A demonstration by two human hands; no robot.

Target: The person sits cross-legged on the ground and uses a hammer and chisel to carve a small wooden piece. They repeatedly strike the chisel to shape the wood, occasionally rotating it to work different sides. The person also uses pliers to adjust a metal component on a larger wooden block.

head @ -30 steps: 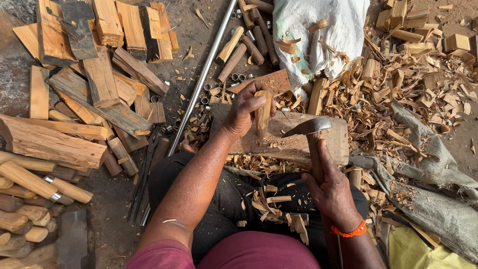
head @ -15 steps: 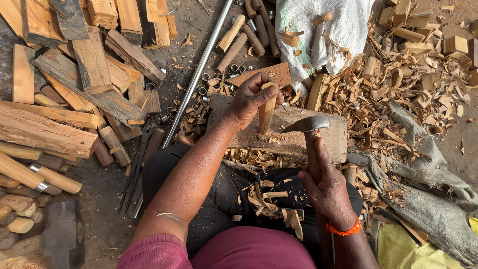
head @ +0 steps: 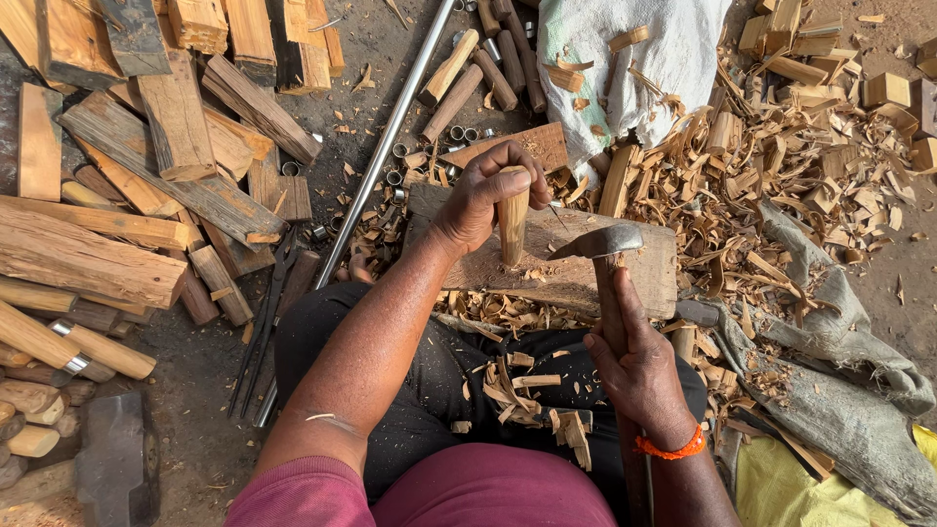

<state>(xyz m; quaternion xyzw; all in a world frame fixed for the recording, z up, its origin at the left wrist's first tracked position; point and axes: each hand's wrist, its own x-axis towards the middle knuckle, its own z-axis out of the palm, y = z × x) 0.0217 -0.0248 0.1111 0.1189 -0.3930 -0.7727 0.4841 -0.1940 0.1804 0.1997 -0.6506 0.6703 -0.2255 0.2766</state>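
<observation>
A white sack, perhaps woven plastic, lies top centre among shavings.

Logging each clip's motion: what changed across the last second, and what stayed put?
The left hand has stood the wooden peg more upright on the chopping block, grip unchanged. The adze in the right hand sits slightly closer to the peg, its head just right of it. Both holds stayed; the wood piles, metal rod and white sack did not move.

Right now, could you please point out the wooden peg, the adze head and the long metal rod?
wooden peg (head: 511,229), head view, middle of its shaft.
adze head (head: 597,242), head view, middle of the metal blade.
long metal rod (head: 386,146), head view, midway along its length.
</observation>
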